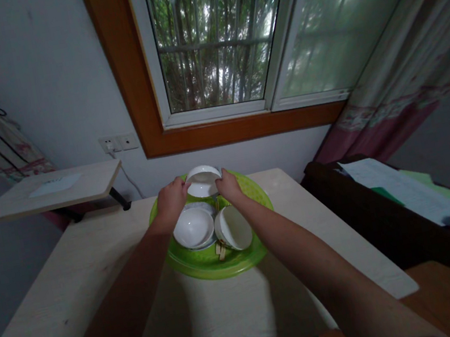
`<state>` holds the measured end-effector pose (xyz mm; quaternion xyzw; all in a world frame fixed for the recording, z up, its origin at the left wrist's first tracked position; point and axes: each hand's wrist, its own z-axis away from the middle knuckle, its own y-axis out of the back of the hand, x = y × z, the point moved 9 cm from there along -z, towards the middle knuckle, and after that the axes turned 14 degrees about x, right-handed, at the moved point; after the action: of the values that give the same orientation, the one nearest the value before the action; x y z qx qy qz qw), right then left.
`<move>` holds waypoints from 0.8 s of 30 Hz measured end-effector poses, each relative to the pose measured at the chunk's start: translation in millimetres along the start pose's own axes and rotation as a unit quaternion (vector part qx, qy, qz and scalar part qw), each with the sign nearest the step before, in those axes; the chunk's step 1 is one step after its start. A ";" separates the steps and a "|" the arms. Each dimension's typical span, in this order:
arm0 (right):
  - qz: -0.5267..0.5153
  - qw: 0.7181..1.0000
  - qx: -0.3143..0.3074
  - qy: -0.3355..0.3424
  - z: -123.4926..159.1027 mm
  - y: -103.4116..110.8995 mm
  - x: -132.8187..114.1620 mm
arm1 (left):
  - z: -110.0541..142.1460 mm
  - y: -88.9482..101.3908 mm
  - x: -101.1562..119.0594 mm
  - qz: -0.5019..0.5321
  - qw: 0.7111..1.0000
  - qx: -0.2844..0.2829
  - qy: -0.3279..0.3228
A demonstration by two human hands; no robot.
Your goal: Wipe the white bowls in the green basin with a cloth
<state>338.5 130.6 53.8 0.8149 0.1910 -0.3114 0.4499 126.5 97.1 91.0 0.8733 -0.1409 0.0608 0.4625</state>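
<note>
A round white ceramic bowl (204, 182) is at the middle of the frame, over the far part of a round green plastic tray (212, 271). The left hand (172, 197) and right hand (228, 185) pinch its opposite sides. Nearer, a shallow white bowl (194, 227) sits left of a tilted, deep white bowl (235, 228).

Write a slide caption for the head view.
Left hand and right hand grip a white bowl over a green tray holding more bowls.
</note>
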 end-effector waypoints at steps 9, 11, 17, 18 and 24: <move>0.003 1.000 -0.005 0.004 1.3 2.1 -3.4 | 0.6 0.8 -0.4 -0.024 0.999 -0.020 0.012; 0.002 1.000 -0.006 0.005 1.7 2.5 -4.1 | 0.6 1.8 0.7 -0.022 1.000 -0.019 0.005; -0.002 1.000 -0.004 0.006 1.4 2.2 -4.8 | 0.6 3.0 0.0 -0.010 1.000 -0.024 0.015; -0.003 1.000 -0.004 0.005 1.2 1.9 -4.7 | 0.4 2.8 0.1 -0.010 1.000 -0.024 0.014; -0.004 1.000 -0.005 0.008 0.3 -0.1 -3.1 | 0.7 -2.3 0.7 -0.010 0.999 -0.032 -0.009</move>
<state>336.0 130.3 55.8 0.8140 0.1997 -0.3060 0.4514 127.9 97.6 89.0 0.8600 -0.1379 0.0436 0.4894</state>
